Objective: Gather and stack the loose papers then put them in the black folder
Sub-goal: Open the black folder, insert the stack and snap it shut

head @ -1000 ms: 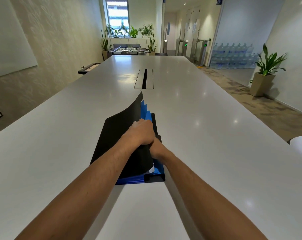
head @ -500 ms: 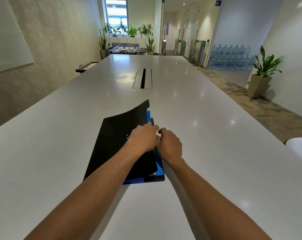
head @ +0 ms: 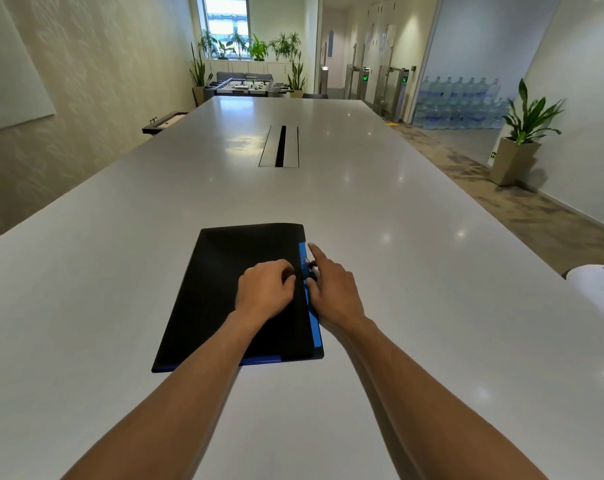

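The black folder (head: 231, 292) lies closed and flat on the white table (head: 414, 237), matte and plain, with a thin blue edge (head: 309, 306) showing along its right side and near end. Its long axis runs away from the person, leaning slightly rightward at the far end. No label or writing can be read on it. The left hand (head: 265, 291) rests knuckles-up on the cover near its right edge, fingers curled and pressing, gripping nothing. Just right of it, the right hand (head: 331, 289) lies against the blue edge, forefinger stretched forward, the other fingers bent at a small dark clasp; whether it pinches that clasp cannot be told.
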Action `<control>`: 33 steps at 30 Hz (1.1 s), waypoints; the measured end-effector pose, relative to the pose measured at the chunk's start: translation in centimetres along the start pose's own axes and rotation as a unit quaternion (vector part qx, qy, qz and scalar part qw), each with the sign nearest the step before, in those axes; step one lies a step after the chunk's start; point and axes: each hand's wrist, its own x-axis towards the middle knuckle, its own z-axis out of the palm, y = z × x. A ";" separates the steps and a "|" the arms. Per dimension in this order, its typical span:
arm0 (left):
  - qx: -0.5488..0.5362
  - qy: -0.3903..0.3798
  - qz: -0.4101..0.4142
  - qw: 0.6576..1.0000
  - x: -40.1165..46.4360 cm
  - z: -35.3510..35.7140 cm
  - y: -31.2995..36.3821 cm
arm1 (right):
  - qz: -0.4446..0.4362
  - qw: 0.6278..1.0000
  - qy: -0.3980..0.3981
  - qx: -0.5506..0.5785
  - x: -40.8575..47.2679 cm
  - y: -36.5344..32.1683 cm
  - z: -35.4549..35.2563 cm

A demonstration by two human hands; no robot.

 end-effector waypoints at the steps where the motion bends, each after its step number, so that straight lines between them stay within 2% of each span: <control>1: -0.025 -0.003 0.001 1.000 -0.1 0.1 -0.4 | -0.010 1.000 -0.004 -0.011 0.0 0.0 0.1; 4: -0.080 -0.004 0.005 0.997 -0.2 0.4 -0.8 | -0.053 0.997 0.001 -0.051 -0.1 0.2 0.3; 10: -0.092 0.026 0.014 0.995 -0.3 0.4 -0.7 | -0.094 0.993 -0.002 -0.067 -0.6 -0.2 -0.1; 16: -0.031 0.002 0.042 0.999 -0.4 0.8 -0.8 | -0.080 0.984 -0.064 -0.149 -0.2 0.6 0.7; 33: 0.009 -0.009 0.073 0.997 -0.1 0.8 -0.6 | -0.058 0.977 -0.095 -0.182 -0.2 0.0 0.7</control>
